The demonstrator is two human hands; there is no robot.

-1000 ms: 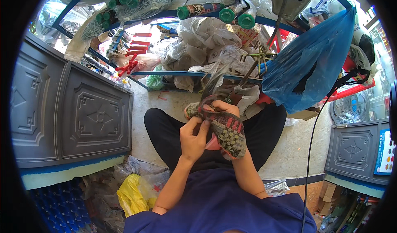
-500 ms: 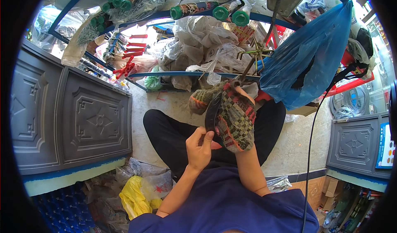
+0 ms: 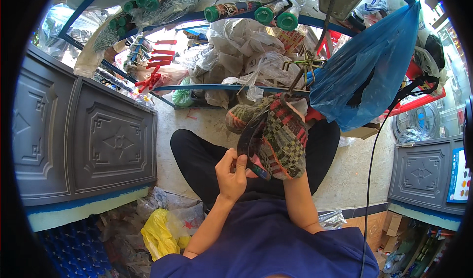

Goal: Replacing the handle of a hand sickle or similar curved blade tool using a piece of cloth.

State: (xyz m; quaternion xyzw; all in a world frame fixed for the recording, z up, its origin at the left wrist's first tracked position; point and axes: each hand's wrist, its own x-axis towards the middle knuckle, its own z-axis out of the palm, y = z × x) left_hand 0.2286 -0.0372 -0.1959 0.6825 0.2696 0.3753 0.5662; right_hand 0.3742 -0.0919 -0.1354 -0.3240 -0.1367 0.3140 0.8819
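A chunky knitted piece [image 3: 286, 145], perhaps a slipper or cap, is held up over my crossed legs. Its checks are grey-brown, red and yellow-green, with orange lines. A rounded lobe [image 3: 240, 119] of the same knit sticks out at its left. Between the two parts curves a dark, smooth band [image 3: 249, 142]. My left hand [image 3: 232, 179] is closed, pinching the band's left edge between thumb and fingers. My right hand is behind or inside the knit, its fingers hidden; only the wrist [image 3: 291, 183] and forearm show below it.
Ahead stands a blue-framed rack [image 3: 217, 87] with bagged goods and green-capped tubes. A blue plastic bag [image 3: 367, 71] hangs at its right, beside a black cable [image 3: 372, 169]. Grey cabinets [image 3: 116, 140] flank me. A yellow bag [image 3: 160, 233] lies at lower left.
My left hand has moved slightly left and down, drawing the dark band away from the knit. More of the band's lower end shows. The knitted piece has shifted slightly right.
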